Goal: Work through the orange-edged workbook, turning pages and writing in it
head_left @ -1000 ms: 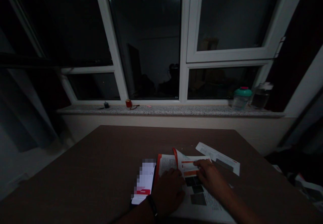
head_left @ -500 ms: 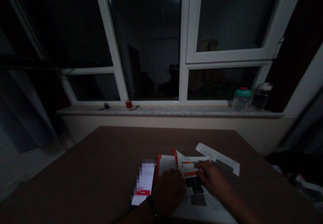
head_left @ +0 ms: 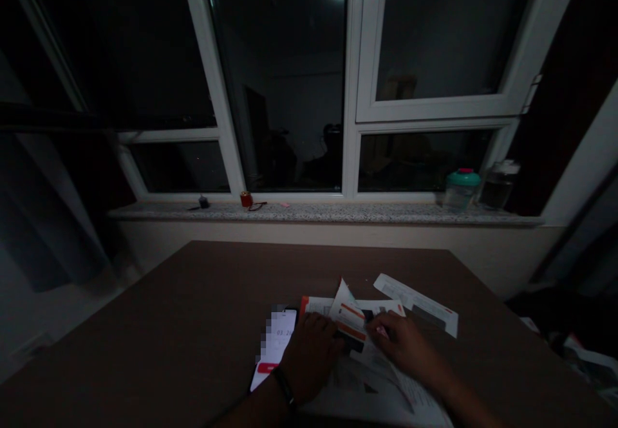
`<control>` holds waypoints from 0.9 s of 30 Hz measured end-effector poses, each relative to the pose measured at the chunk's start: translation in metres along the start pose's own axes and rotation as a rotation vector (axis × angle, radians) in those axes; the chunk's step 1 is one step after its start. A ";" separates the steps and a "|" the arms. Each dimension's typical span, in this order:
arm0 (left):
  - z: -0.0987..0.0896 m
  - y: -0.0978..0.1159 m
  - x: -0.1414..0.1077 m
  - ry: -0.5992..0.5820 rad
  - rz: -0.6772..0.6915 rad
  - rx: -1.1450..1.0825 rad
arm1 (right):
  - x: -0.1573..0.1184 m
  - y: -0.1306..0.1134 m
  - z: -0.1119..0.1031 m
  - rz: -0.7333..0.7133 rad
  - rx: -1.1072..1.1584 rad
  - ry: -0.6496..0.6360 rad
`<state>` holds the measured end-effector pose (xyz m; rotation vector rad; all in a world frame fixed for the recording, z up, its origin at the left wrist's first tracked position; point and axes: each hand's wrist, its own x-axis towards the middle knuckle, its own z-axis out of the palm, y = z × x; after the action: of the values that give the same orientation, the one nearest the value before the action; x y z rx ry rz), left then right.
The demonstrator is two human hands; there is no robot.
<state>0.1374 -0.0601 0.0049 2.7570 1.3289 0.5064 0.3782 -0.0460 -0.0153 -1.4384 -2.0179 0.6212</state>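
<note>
A printed magazine (head_left: 376, 389) with orange and dark picture blocks lies open at the table's near side. My left hand (head_left: 313, 354) rests flat on it, fingers stretched forward, holding nothing. One page (head_left: 348, 315) is lifted and skewed between my hands, its pointed corner standing up. My right hand (head_left: 400, 341) is closed in a pinch at the right edge of that page. A small pinkish bit shows at its fingers, too small to make out. Left of the magazine, partly behind my left hand, lies a phone (head_left: 277, 341) with a lit screen showing digits.
A paper strip (head_left: 418, 304) lies right of the magazine on the brown table (head_left: 159, 325). On the stone windowsill (head_left: 338, 212) stand a teal-lidded bottle (head_left: 462, 190), a clear bottle (head_left: 499, 185), a small red container (head_left: 246, 199) and a small dark jar (head_left: 203, 202).
The lifted page has turned and swung down toward me, now slanting across the magazine. My right hand has come slightly left and nearer; my left hand has shifted a little left.
</note>
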 end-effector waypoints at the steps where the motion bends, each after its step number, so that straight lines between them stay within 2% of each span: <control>1: 0.000 -0.002 0.000 0.010 -0.004 0.002 | -0.001 -0.002 0.001 -0.016 0.015 -0.012; 6: 0.004 -0.011 -0.003 0.028 0.010 0.007 | -0.003 -0.003 0.005 -0.056 0.068 -0.047; 10: 0.006 -0.010 -0.002 0.000 -0.004 -0.018 | -0.001 0.001 0.007 -0.078 0.085 -0.011; 16: 0.002 -0.004 -0.002 -0.090 -0.032 -0.104 | 0.010 0.006 0.014 -0.039 0.054 0.074; 27: 0.001 -0.002 -0.004 -0.104 0.008 -0.095 | 0.018 0.011 0.022 0.009 -0.059 0.092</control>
<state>0.1338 -0.0622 0.0029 2.6740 1.2383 0.4094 0.3660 -0.0265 -0.0348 -1.4836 -1.9742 0.4934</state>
